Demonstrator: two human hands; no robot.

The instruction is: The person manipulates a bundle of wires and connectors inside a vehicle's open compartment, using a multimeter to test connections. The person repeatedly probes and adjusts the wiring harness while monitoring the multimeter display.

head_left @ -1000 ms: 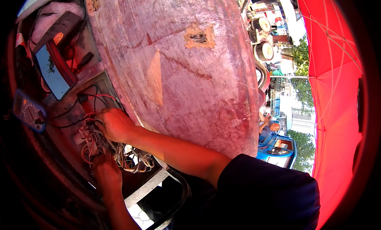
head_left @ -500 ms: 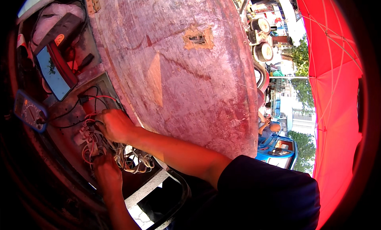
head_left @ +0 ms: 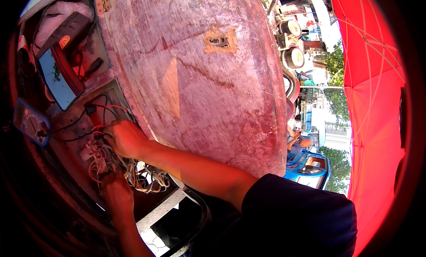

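My right hand reaches in from the right with its fingers closed over the wiring. A black test lead runs into its fingertips; the tip is hidden. Below it, my left hand pinches the lower end of the bundle of wires, near some pale connectors. Red and whitish wires spread around both hands, and a loose tangle of wires hangs to the right of my left hand. A blue-edged multimeter lies to the left, with black leads running from it towards the wiring.
A phone-like screen leans above the multimeter, beside a dark box and a pinkish bag. A large worn reddish panel stands right of the wiring. Beyond it are a blue vehicle, a seated person and a red canopy.
The whole view has shifted slightly. Both hands stay at the wiring, with hardly any visible change in their grip.
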